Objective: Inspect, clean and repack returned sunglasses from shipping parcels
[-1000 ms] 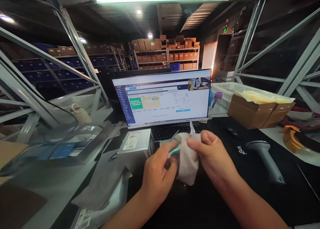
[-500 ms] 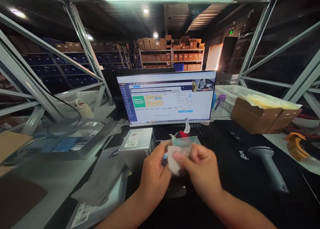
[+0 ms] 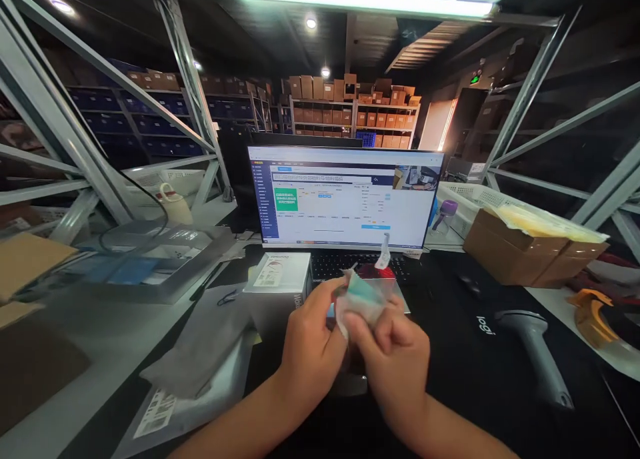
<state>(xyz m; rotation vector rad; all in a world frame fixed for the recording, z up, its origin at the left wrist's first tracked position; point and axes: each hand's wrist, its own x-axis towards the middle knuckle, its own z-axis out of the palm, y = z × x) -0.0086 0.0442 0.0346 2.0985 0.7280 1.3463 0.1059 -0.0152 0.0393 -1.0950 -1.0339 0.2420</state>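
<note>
Both hands are bunched up on a crumpled white packet [image 3: 361,300] with a teal bit showing on top. Left hand [image 3: 311,352] pinches its left side, and right hand [image 3: 397,359] has its fingers curled tight on the lower right. It's held over the middle of the table [image 3: 465,405], just in front of the keyboard [image 3: 345,265]. White box [image 3: 281,272] sits just left, scanner [image 3: 537,359] toward the right edge.
</note>
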